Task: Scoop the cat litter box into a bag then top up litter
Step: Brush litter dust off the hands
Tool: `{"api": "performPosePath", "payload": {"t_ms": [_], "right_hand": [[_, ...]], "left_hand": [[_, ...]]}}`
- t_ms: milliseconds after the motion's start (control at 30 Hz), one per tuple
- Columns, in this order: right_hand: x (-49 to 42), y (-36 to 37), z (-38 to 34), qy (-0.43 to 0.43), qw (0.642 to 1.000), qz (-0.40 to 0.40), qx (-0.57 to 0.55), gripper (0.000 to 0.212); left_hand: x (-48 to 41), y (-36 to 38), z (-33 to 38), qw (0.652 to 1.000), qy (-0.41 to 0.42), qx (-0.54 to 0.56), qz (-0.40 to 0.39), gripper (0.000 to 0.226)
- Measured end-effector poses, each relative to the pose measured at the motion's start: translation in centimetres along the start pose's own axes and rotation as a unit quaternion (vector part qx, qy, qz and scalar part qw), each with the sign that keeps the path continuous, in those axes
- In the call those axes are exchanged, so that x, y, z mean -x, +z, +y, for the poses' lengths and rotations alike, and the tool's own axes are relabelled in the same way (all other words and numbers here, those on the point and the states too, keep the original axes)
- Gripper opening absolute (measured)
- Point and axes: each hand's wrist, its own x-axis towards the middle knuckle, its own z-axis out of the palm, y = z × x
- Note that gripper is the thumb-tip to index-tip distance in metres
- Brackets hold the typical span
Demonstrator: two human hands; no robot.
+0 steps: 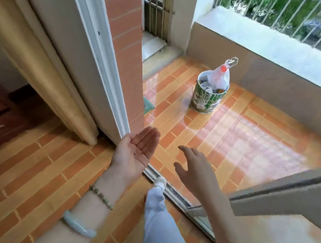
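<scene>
**Hand state.** Both hands are held empty ahead of the body at the doorway. The left hand [138, 151] is turned palm up, fingers straight and together, released. The right hand [196, 169], at 3 o'clock of the left and apart from it, is turned palm down, fingers spread and relaxed, also released. Neither the door frame [95, 48] nor the sliding door [291, 194] is touched.

**Reason for posture.** One shoe [160, 181] is set on the door track [175, 195]. The hands are judged to be kept free for balance while the threshold is crossed, and ready for a reach toward the balcony.

**Location of the task item.** A bag [221, 76] is seated in a bucket [207, 99] on the balcony floor [257, 141], at 12 o'clock of the right hand and well apart from it, near the low wall [286, 93]. No litter box, scoop or litter supply is shown. A green object [147, 104] at 9 o'clock of the bucket is mostly hidden by the door frame and cannot be identified.

**Appearance of the task item.**
- The bag is thin, whitish, translucent plastic with a red-orange mark near the top.
- Its neck is gathered and a handle loop stands upright above it.
- The body of the bag rises above the bucket rim.
- The contents cannot be determined.
- Other pale material is packed beside it inside the bucket.

**Reason for placement.** The bag is judged to be kept in the bucket so that it stays upright and off the tiles. Whether it is the bag meant for the scoopings cannot be told.
</scene>
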Motion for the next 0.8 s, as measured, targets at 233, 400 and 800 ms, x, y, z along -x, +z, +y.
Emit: {"api": "performPosePath", "payload": {"t_ms": [233, 400, 800], "right_hand": [[-16.2, -4.0, 4.2, 0.055, 0.998, -0.001, -0.023, 0.048], [-25.2, -8.5, 7.7, 0.096, 0.995, 0.009, -0.035, 0.048], [-45.2, -15.4, 20.1, 0.145, 0.985, 0.083, -0.046, 0.043]], "left_hand": [[-15.4, 9.8, 2.9, 1.0, -0.028, 0.002, -0.01, 0.047], [-24.4, 16.4, 3.5, 0.998, -0.06, 0.001, -0.025, 0.049], [-48.9, 31.4, 1.5, 0.99, -0.117, -0.043, -0.067, 0.047]]}}
